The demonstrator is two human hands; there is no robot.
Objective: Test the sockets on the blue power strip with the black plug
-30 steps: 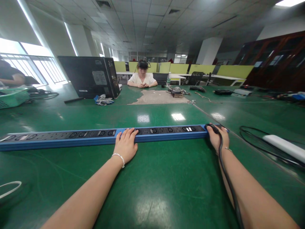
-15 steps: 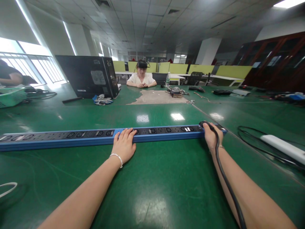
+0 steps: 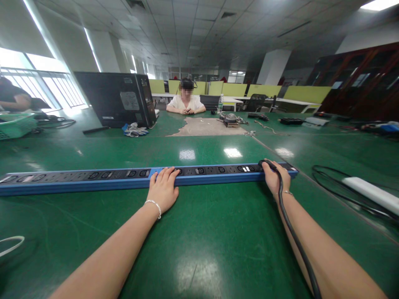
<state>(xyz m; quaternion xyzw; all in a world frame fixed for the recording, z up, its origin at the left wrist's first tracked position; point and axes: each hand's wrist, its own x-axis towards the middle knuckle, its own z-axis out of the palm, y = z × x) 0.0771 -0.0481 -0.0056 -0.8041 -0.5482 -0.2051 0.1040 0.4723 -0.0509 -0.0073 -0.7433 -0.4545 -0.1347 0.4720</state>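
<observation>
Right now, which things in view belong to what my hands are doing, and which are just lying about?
In use:
Long blue power strip with black sockets, under your left hand
Black plug on a thick black cable, in your right hand

Apparently just lying about:
Blue-and-white cloth gloves
Large black boxy case
Green plastic basket

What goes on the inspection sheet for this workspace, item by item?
Surface: glossy green table with a ragged beige patch.
Handled things: blue power strip lying across the table; black plug near its right end, seating unclear.
Clutter: gloves beside a black computer case; green basket at left.
Hands: left hand rests on the strip; right hand grips the plug.
Cables: black cord from the plug; thin black cables beside a white bar.
Surroundings: person seated opposite; yellow-green partitions behind.
</observation>
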